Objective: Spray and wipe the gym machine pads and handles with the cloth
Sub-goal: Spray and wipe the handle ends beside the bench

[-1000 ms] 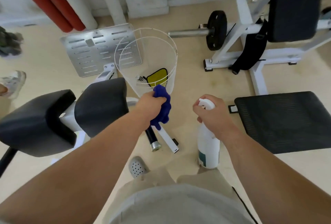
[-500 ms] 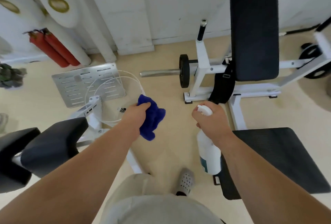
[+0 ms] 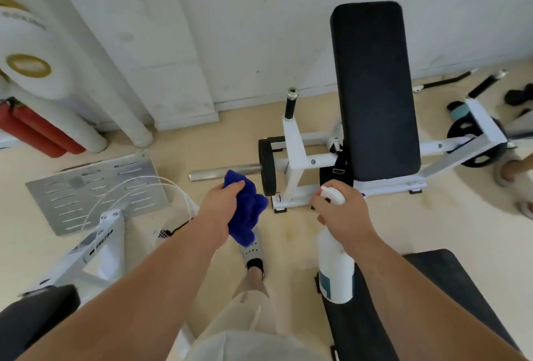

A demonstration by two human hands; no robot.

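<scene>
The left hand [image 3: 222, 207] still grips the bunched blue cloth [image 3: 249, 212]; the right hand [image 3: 344, 218] still curls round the spray bottle [image 3: 336, 272] (white, teal label). Beyond them the upright black back pad [image 3: 375, 86] now shows whole, nearer than before.

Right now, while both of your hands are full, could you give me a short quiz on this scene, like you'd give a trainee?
1. What does the left hand grip?
A) a blue cloth
B) a dumbbell
C) a phone
2. True or false: the spray bottle stands on the floor with no hand on it.
3. Fill the gap: the tall upright back pad is coloured ____.

Key
1. A.
2. False: the right hand grips the spray bottle at its top and holds it upright.
3. Black.
</scene>
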